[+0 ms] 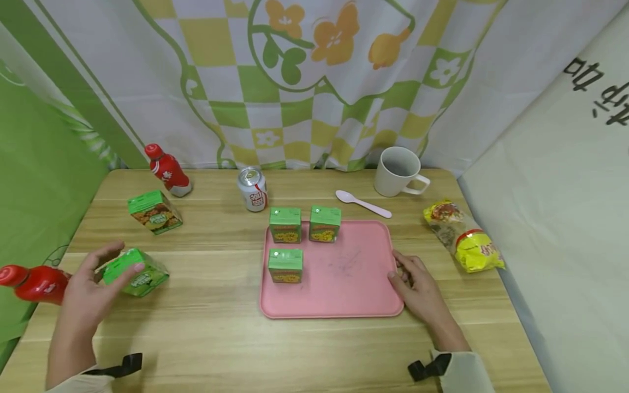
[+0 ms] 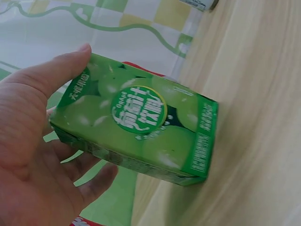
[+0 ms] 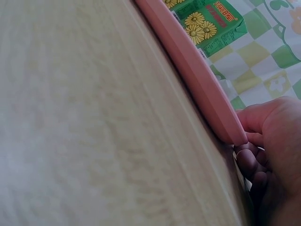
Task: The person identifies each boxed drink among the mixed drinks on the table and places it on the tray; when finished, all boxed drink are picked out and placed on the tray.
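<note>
At the left, my left hand point(image 1: 90, 286) grips a green juice box point(image 1: 136, 273) by its upper end. In the left wrist view the thumb lies at the top edge of that box point(image 2: 136, 117) and the other fingers are behind and below it. Its lower end is close over the table. My right hand point(image 1: 417, 284) holds the right edge of a pink tray point(image 1: 349, 273), thumb over the rim point(image 3: 207, 89) and fingers curled beneath. Three green drink boxes with yellow flowers stand on the tray's left side, one of them the front box point(image 1: 286, 266).
A brown-and-green drink box point(image 1: 156, 213), a red bottle point(image 1: 168, 172) and a second red bottle point(image 1: 41, 284) are at the left. Behind the tray stand a can point(image 1: 253, 191), a pink spoon point(image 1: 363, 204) and a white mug point(image 1: 395, 174). A yellow snack bag point(image 1: 464, 237) lies right.
</note>
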The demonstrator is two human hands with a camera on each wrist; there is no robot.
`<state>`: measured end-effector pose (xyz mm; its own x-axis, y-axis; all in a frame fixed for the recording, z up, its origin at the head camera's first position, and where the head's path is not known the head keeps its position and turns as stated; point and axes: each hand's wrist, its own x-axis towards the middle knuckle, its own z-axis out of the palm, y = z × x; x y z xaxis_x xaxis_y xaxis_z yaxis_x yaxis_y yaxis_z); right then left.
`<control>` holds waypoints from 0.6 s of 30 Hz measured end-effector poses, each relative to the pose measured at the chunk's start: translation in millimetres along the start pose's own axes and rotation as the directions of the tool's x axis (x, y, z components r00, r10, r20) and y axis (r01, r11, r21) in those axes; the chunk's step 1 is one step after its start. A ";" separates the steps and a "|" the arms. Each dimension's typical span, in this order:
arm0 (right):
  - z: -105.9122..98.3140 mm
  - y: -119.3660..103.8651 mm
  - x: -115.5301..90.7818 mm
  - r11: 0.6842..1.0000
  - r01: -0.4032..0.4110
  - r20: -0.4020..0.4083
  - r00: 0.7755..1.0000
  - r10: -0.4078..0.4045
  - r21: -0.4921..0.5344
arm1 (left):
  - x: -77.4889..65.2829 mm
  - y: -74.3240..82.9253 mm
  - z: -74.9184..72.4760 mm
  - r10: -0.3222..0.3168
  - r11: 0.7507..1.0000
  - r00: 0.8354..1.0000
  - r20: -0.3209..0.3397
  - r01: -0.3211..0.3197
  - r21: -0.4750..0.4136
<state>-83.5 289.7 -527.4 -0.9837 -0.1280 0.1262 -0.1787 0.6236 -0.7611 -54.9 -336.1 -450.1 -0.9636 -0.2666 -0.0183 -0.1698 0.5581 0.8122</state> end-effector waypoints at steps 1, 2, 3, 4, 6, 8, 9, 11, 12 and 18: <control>0.0 -0.3 0.0 1.000 0.003 -0.003 1.000 -0.003 0.004 | -0.6 -1.2 1.1 0.006 1.000 1.000 0.002 -0.006 0.002; -0.1 -0.6 0.0 1.000 0.004 -0.005 1.000 -0.004 0.006 | -1.3 -2.3 2.2 0.009 1.000 1.000 0.002 -0.009 0.001; -0.2 -0.9 0.0 1.000 0.006 -0.007 1.000 -0.006 0.010 | -1.9 -3.4 3.3 0.006 1.000 1.000 0.002 -0.006 -0.004; -0.3 -1.2 0.0 1.000 0.007 -0.007 1.000 -0.007 0.012 | -2.2 -4.5 4.3 0.003 1.000 1.000 0.003 -0.003 -0.008; -0.5 -1.4 0.0 1.000 0.007 -0.008 1.000 -0.007 0.010 | -2.7 -6.3 6.1 -0.011 1.000 1.000 0.004 0.011 -0.013; -0.7 -1.6 0.0 1.000 0.008 -0.007 1.000 -0.008 0.008 | -2.8 -7.1 7.7 -0.027 1.000 1.000 -0.004 0.027 -0.002; -0.7 -1.7 -0.1 1.000 0.009 -0.007 1.000 -0.009 0.006 | -2.7 -7.5 8.4 -0.035 0.999 0.999 -0.009 0.035 0.007; -0.7 -1.8 -0.2 1.000 0.008 -0.009 1.000 -0.008 0.008 | -2.3 -7.6 10.1 -0.047 0.998 0.998 -0.031 0.048 0.027; -0.7 -2.1 -0.2 1.000 0.007 -0.008 1.000 -0.007 0.010 | -2.1 -7.1 10.7 -0.054 0.998 0.998 -0.045 0.055 0.033; -0.4 -3.7 -0.1 1.000 0.002 -0.009 1.000 -0.002 0.012 | 0.3 -4.4 11.9 -0.094 0.992 0.991 -0.097 0.101 0.074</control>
<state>-82.7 287.7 -524.3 -0.9834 -0.1224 0.1336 -0.1808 0.6136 -0.7686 -56.9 -329.3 -460.6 -0.9187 -0.3931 -0.0375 -0.2814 0.5852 0.7605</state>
